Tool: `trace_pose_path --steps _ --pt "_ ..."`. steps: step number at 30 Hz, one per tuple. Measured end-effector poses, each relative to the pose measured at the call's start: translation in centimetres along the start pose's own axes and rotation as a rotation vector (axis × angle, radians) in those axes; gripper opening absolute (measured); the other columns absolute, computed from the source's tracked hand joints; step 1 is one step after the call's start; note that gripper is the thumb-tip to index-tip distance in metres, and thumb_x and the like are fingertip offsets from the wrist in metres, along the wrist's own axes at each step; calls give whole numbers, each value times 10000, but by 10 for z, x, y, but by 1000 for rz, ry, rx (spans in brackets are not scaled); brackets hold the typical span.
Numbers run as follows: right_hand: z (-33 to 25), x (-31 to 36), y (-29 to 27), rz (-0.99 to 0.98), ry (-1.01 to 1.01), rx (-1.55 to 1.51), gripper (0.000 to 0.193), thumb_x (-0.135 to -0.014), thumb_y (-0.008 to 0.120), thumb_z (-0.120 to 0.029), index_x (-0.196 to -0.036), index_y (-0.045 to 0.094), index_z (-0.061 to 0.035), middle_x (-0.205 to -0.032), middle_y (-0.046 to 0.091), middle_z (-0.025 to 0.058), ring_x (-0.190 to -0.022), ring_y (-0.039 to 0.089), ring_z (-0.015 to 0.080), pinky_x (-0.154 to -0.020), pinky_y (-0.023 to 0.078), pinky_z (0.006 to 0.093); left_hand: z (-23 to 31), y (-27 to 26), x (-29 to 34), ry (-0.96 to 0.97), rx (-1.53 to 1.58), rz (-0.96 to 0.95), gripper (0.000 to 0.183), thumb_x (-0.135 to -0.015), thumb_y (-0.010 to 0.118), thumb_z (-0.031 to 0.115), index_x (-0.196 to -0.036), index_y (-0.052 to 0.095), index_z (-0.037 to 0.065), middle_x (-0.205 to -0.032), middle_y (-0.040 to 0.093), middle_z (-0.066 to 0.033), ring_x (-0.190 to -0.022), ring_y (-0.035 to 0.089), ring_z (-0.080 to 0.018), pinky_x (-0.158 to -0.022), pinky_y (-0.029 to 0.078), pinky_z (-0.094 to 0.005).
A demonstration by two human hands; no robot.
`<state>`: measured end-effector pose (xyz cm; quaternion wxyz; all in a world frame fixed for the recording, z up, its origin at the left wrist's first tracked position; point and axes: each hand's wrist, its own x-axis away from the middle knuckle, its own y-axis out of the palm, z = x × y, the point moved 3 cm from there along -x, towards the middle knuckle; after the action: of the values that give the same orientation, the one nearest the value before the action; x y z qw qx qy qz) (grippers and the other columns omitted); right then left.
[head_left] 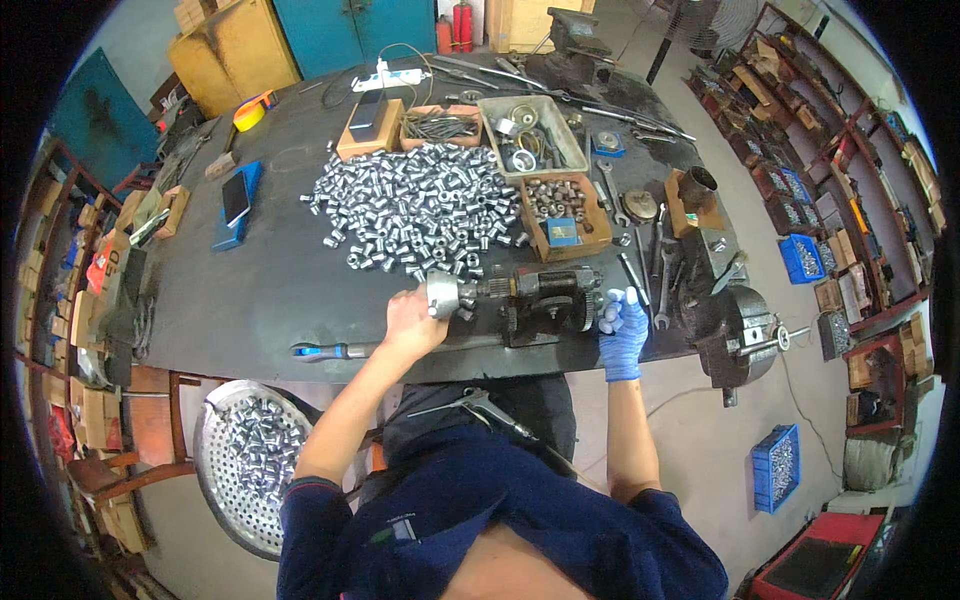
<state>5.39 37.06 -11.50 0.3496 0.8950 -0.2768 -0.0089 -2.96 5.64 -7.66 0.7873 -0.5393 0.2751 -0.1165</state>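
My bare left hand point(412, 322) is closed against the left face of a silver round chuck point(442, 294); its fingertips are partly hidden. The chuck sits at the left end of a dark, greasy geared mechanism point(550, 300), which stands near the table's front edge. At the mechanism's right end is my right hand point(624, 335), in a blue-and-white glove. Its fingers are curled, and whatever they grip is too small to make out. Behind the mechanism spreads a large heap of shiny metal sleeves point(415, 205). An air blow gun point(485, 405) lies across my lap.
A blue-handled bar point(335, 351) lies along the front edge. A bench vise point(735, 335), wrenches point(665, 290) and a carton of small parts point(570, 235) are on the right. A perforated metal basket point(213, 470) holding more sleeves stands lower left; a blue crate point(776, 470) is on the floor.
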Motion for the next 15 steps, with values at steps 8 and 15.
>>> trace_pose_path --steps 8,15 --pt "1 -2 -4 -37 19 0 306 -827 583 -340 -833 595 -35 -617 556 -2 -432 435 57 -346 311 183 -23 -16 14 -351 539 29 212 -612 610 82 -820 626 44 -696 603 -104 -603 575 -214 -577 442 -302" --pt "-3 -7 15 -21 21 72 260 -842 563 -329 -781 567 -77 -546 503 -23 -383 410 45 -310 289 160 -13 -78 21 -303 1509 9 215 -806 598 48 -991 563 -57 -784 597 -75 -653 568 -120 -604 464 -232"
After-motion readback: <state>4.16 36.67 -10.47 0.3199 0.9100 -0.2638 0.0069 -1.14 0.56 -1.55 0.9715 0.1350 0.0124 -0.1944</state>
